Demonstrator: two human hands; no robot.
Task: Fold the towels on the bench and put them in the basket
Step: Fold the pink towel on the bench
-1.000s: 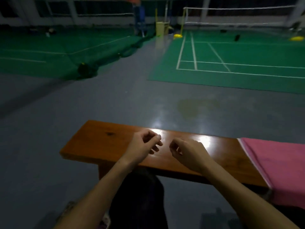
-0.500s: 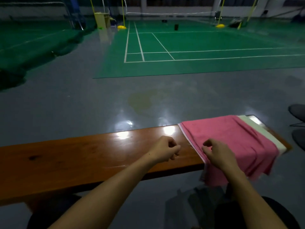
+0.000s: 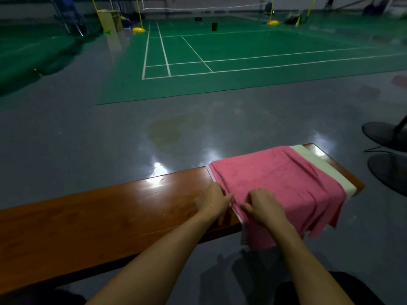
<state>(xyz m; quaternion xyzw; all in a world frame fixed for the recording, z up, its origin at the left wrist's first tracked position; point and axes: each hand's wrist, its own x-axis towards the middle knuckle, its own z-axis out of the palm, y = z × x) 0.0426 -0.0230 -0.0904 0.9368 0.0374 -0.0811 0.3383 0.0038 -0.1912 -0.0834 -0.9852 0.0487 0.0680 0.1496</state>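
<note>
A pink towel point(image 3: 275, 183) lies spread over the right end of the long wooden bench point(image 3: 99, 216), its near side hanging over the front edge. Under it a cream towel point(image 3: 319, 166) shows as a strip along the right side. My left hand point(image 3: 214, 201) is at the pink towel's left edge, with curled fingers pinching the hem. Just to its right, my right hand point(image 3: 263, 205) rests on the pink towel, its thumb and curled fingers holding the same edge. No basket shows in this view.
Two dark round stand bases point(image 3: 384, 135) point(image 3: 389, 172) sit on the grey floor right of the bench end. A green badminton court point(image 3: 220, 51) with nets lies beyond. My dark-clothed knees fill the bottom corners.
The view has swung right along the bench to the towels. My left hand moved right from the bare wood to the pink towel's left edge, joining my right hand there.
</note>
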